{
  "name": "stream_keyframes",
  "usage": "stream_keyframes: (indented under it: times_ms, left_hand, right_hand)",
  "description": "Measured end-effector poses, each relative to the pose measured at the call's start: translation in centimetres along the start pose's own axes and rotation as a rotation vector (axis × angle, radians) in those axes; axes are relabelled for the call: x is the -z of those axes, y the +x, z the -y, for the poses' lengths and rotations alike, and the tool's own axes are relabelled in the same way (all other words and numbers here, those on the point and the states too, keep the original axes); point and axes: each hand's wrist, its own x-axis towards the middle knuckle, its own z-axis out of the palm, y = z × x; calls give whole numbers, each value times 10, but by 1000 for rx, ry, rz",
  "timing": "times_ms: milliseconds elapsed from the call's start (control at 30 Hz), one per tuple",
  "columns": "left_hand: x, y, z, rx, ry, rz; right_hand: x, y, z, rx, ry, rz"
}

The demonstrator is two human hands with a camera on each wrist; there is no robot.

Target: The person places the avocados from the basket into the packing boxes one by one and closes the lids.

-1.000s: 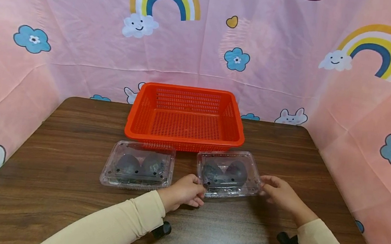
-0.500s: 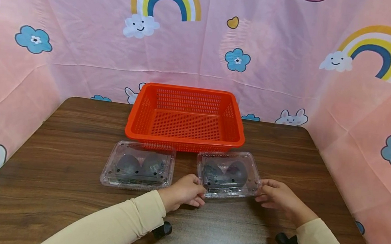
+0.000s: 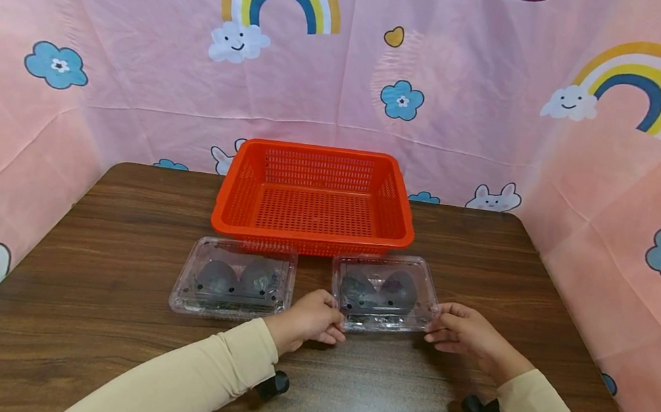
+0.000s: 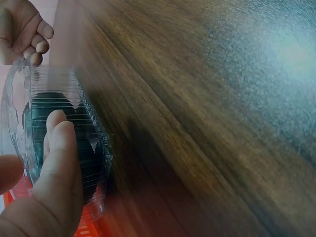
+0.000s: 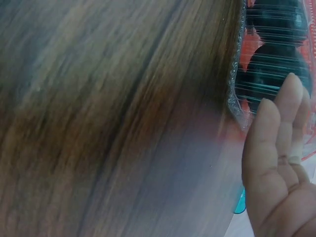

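Two clear plastic clamshell boxes stand side by side on the table, each with two dark rounded objects inside whose kind cannot be told. My left hand (image 3: 311, 319) pinches the front left corner of the right clamshell box (image 3: 383, 300), thumb at its rim and fingers along the ribbed side in the left wrist view. At the opposite front corner my right hand (image 3: 465, 333) holds the rim; its fingertips (image 5: 291, 86) lie against the side in the right wrist view, where the thumb is hidden. Just left of my left hand sits the left clamshell box (image 3: 236, 283).
A red plastic basket (image 3: 311, 239) with slotted walls stands behind both boxes, close to their back edges. The brown wooden table (image 3: 107, 337) meets patterned pink cloth (image 3: 343, 99) at the back and sides.
My right hand has moved in to the left and taken hold of the box's right corner. The right box has shifted very slightly to the left. My left hand stays at its corner.
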Motion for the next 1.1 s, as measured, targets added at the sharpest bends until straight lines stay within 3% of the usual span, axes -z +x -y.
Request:
stream_keyframes:
  times_ms: [1100]
  left_hand:
    - [6,6,1,-2,-37,-7]
  right_hand:
    - [-10,4,4,5,18,-41]
